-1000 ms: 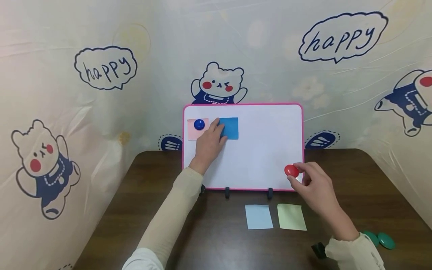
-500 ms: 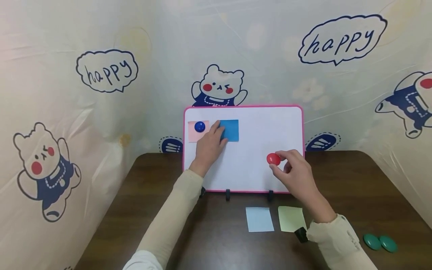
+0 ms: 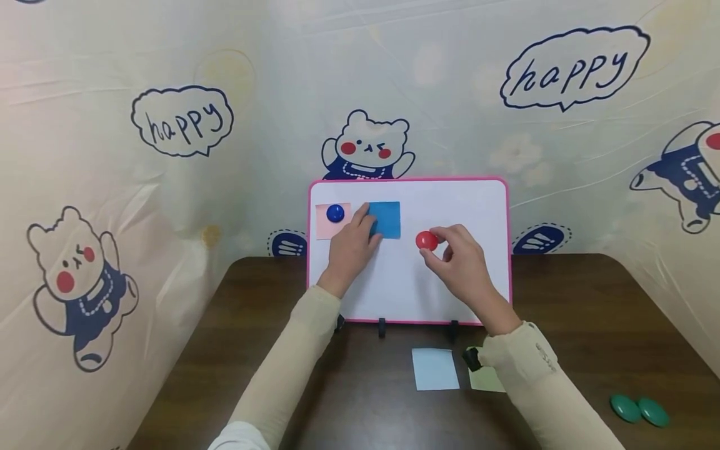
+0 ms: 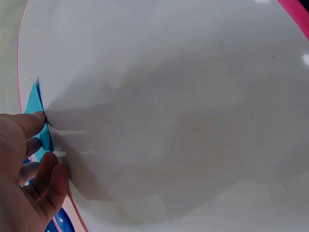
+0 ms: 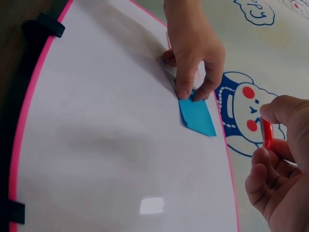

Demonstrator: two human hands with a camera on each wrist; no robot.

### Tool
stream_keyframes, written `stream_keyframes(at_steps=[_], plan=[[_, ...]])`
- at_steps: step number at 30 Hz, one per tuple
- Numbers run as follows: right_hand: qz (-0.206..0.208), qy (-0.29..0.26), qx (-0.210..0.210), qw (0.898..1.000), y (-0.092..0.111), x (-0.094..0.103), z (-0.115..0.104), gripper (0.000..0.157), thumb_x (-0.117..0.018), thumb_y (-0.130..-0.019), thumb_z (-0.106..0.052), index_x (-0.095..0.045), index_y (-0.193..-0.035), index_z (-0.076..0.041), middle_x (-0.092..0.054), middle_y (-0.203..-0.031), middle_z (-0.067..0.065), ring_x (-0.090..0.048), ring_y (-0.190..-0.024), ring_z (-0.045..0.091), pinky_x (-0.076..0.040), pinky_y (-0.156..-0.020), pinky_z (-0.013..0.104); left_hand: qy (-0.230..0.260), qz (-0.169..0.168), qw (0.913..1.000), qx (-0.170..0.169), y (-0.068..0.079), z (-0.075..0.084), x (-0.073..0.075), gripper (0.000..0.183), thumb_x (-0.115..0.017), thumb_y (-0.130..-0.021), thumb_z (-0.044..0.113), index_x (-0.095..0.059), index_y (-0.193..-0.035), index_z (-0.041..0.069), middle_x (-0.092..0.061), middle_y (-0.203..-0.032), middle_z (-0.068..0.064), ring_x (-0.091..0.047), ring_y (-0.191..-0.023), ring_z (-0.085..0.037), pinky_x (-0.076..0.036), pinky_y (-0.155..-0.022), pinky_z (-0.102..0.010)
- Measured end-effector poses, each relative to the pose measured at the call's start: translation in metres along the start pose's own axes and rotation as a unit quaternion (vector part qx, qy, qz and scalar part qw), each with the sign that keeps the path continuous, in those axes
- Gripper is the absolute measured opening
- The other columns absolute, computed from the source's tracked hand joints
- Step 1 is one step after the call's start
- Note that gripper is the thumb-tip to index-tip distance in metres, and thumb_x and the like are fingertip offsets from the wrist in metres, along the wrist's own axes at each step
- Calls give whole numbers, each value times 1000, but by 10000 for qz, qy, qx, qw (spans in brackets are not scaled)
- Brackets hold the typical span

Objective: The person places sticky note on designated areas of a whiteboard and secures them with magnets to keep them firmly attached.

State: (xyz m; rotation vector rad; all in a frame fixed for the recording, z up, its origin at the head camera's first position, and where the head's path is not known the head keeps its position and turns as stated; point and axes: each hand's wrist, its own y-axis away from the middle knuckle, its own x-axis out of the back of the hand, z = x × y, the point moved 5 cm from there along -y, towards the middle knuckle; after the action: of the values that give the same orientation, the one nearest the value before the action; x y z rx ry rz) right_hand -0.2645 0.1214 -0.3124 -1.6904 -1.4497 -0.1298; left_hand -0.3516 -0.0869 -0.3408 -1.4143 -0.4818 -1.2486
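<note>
On a white board with a pink rim (image 3: pixel 388 284), a blue sticky note (image 3: pixel 388 220) lies near the top left. The left hand (image 3: pixel 350 247) presses it to the board with thumb and fingertips at its left part; its lower edge curls out in the right wrist view. Left of it, a round blue magnet (image 3: pixel 335 213) sits on a pink sticky note (image 3: pixel 323 229). Between thumb and fingers, the right hand (image 3: pixel 464 262) pinches a round red magnet (image 3: pixel 425 240), held in front of the board to the right of the blue note, its edge showing in the right wrist view (image 5: pixel 267 133).
The board stands on dark feet (image 3: pixel 382 328) on a brown table (image 3: pixel 259 294). In front lie a light blue note (image 3: pixel 435 370) and a green note (image 3: pixel 486 379), partly behind the right sleeve. Two green magnets (image 3: pixel 625 408) lie at the right. A printed curtain (image 3: pixel 270 94) hangs behind.
The right hand has carried the red magnet left and up across the board toward the blue note. The left hand has stayed at the note.
</note>
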Motion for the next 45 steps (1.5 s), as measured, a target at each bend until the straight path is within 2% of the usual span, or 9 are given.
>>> stream_keyframes(at_steps=[8,14,20,26,34,39,45], plan=[[-72,-100,116,9999,-25,-25,-6,50,-85,-82,-15,-65,-126,-4,-60,-111,10,-58,-80,24,-57,-68,37,24,-10,10000,62,1,0,0,37,-67,-99,34,-63,-127,9,-37,-159,-9,-71,-94,-24,-57,-81,-31],[-284,-87,-74,9995,-43,-46,-8,49,-82,-86,-18,-63,-129,-4,-57,-112,10,-57,-87,23,-57,-74,36,13,-69,10000,23,1,1,-1,37,-67,-99,34,-64,-126,9,-37,-160,-9,-71,-95,-23,-57,-81,-31],[-488,131,-348,9981,-59,-67,-6,47,-75,-93,-24,-61,-133,-3,-55,-114,11,-55,-92,22,-56,-81,35,-38,-33,10000,-25,-1,0,-4,37,-66,-99,34,-64,-126,9,-38,-159,-10,-69,-83,-20,-57,-76,-29],[-490,150,-667,9965,-68,-78,-2,50,-73,-95,-26,-58,-137,-2,-53,-115,11,-55,-97,22,-55,-86,35,-83,-91,9999,-11,-1,1,-3,34,-63,-101,32,-63,-128,10,-37,-160,-8,-70,-91,-21,-57,-78,-29],[-471,185,-890,9947,-79,-89,3,52,-71,-96,-28,-57,-139,-2,-54,-121,14,-56,-111,26,-51,-98,39,-102,-16,9999,-4,0,0,-1,30,-62,-102,26,-64,-129,12,-39,-158,-9,-70,-87,-20,-56,-68,-27],[-477,365,-1042,9927,-85,-95,6,52,-70,-97,-31,-56,-140,-4,-53,-123,14,-56,-113,26,-49,-100,39,-120,-2,9999,-13,-1,1,0,31,-61,-102,25,-63,-130,12,-39,-158,-9,-69,-84,-19,-54,-64,-25],[-458,630,-1185,9899,-85,-102,6,53,-70,-97,-33,-55,-139,-5,-52,-123,13,-57,-111,27,-50,-99,40,-149,-35,9999,-33,2,1,1,31,-60,-103,25,-63,-131,11,-40,-158,-9,-70,-87,-20,-55,-65,-25]])
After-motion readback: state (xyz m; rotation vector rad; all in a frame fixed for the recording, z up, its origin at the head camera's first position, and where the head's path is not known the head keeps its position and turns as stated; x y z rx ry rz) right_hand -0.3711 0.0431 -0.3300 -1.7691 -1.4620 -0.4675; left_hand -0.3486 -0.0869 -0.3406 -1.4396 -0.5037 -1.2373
